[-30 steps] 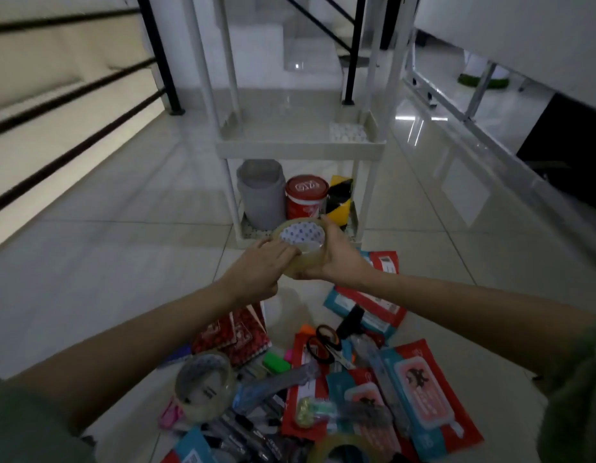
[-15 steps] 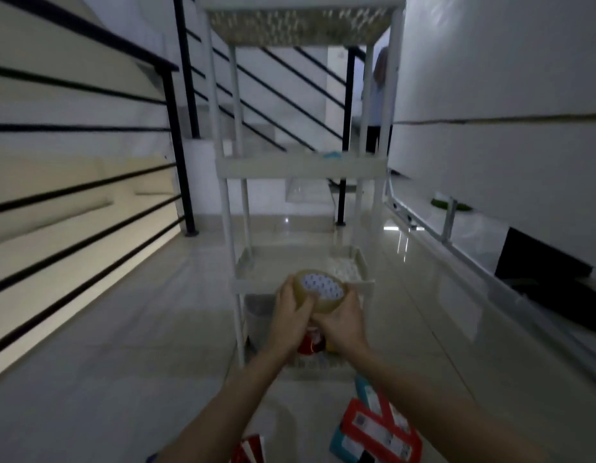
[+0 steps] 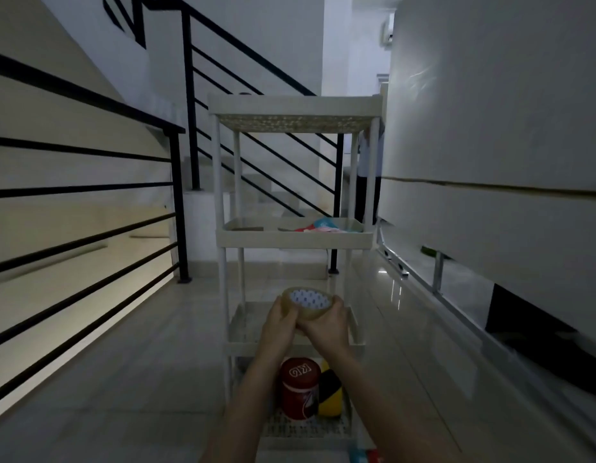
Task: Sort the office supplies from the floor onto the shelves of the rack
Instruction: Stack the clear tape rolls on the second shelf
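Observation:
Both hands hold a roll of clear packing tape (image 3: 308, 303) over the second-lowest shelf of the white rack (image 3: 295, 238). My left hand (image 3: 279, 324) grips its left side and my right hand (image 3: 330, 325) its right side. On the bottom shelf stand a red cylindrical tin (image 3: 300, 392) and a yellow-and-black tape roll (image 3: 330, 396), partly behind my forearms. The third shelf up holds some red, pink and teal flat packets (image 3: 323, 225). The top shelf's contents are hidden from below.
A black stair railing (image 3: 176, 208) runs along the left and behind the rack. A white wall panel on a metal frame (image 3: 490, 228) lines the right. A corner of a red-and-teal packet (image 3: 365, 456) shows on the tiled floor at the bottom edge.
The view has tilted up from the floor pile to the whole rack. Both hands have lifted the tape roll from the bottom shelf's front up to the second-lowest shelf.

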Tool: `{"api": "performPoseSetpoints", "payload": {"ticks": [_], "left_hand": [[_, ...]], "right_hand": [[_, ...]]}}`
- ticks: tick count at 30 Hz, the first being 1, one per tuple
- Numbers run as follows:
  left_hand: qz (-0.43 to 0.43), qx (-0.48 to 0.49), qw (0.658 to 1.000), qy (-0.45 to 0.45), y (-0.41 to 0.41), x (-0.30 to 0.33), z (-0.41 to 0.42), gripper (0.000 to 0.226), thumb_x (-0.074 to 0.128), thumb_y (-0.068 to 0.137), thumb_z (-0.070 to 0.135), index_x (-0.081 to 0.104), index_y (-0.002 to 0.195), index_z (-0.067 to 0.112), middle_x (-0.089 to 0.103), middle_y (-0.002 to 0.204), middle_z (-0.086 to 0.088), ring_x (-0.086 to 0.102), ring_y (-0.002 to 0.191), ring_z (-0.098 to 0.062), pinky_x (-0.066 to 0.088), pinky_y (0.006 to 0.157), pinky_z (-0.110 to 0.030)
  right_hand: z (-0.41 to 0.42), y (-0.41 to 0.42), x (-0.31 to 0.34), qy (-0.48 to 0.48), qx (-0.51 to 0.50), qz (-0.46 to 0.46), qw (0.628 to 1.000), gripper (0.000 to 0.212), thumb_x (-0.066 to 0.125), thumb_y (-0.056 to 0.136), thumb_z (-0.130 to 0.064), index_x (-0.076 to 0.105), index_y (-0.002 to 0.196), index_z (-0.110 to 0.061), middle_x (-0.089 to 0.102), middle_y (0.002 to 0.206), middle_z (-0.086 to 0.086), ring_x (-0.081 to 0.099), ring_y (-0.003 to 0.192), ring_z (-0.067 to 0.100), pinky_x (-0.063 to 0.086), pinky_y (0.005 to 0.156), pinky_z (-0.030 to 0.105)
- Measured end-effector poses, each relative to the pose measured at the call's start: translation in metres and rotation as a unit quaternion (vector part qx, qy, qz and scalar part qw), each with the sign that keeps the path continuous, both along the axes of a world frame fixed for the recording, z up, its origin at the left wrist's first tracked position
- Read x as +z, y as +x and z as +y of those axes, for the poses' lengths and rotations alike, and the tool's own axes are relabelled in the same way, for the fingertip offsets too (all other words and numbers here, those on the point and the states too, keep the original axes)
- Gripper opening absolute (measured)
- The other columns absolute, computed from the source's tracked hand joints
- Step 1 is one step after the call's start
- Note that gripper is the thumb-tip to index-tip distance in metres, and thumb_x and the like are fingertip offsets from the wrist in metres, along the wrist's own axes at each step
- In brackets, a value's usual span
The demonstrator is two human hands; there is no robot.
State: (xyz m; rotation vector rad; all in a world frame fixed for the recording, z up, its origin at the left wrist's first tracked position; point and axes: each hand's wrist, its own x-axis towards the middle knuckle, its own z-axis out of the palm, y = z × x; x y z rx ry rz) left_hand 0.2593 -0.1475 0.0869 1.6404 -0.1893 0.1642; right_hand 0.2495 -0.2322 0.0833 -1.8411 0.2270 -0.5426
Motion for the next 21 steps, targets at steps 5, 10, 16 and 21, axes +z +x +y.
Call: {"api": "performPoseSetpoints", "payload": {"ticks": [5,10,16,21], "left_hand": [[0.017,-0.018,1.000,0.013,0.001,-0.018,-0.007,0.033,0.043,0.096,0.007,0.049,0.128,0.002,0.056,0.125,-0.011,0.053,0.114,-0.022,0.042,0.095,-0.026],[-0.005,-0.021,1.000,0.017,0.014,-0.022,-0.011,0.028,0.046,0.095,0.007,0.052,0.121,0.012,0.060,0.113,-0.005,0.057,0.102,-0.014,0.047,0.084,-0.016],[0.017,0.018,0.999,0.046,0.033,-0.040,-0.012,0.050,0.051,0.087,0.032,0.049,0.132,0.011,0.052,0.130,-0.015,0.055,0.113,-0.023,0.045,0.101,-0.036],[0.015,0.005,0.995,0.094,0.042,-0.051,-0.012,0.036,0.043,0.098,0.014,0.048,0.132,0.005,0.052,0.136,-0.010,0.049,0.124,-0.020,0.035,0.095,-0.019]], "right_hand": [[-0.003,0.014,-0.034,0.055,-0.046,-0.008,0.997,0.100,0.073,0.030,-0.054,0.049,0.115,-0.008,0.060,0.112,0.010,0.061,0.105,0.028,0.055,0.085,0.042],[-0.016,0.022,-0.028,0.012,-0.040,-0.029,0.999,0.088,0.086,0.048,-0.030,0.043,0.121,-0.008,0.054,0.113,0.005,0.056,0.105,0.022,0.054,0.085,0.039],[-0.019,0.037,-0.039,-0.009,-0.042,-0.027,0.999,0.080,0.090,0.050,-0.024,0.049,0.117,-0.004,0.060,0.110,0.008,0.061,0.101,0.021,0.054,0.076,0.028],[-0.021,0.045,-0.047,-0.040,-0.047,-0.011,0.998,0.109,0.087,0.052,-0.034,0.030,0.139,-0.002,0.044,0.134,0.015,0.043,0.126,0.028,0.044,0.101,0.039]]}}
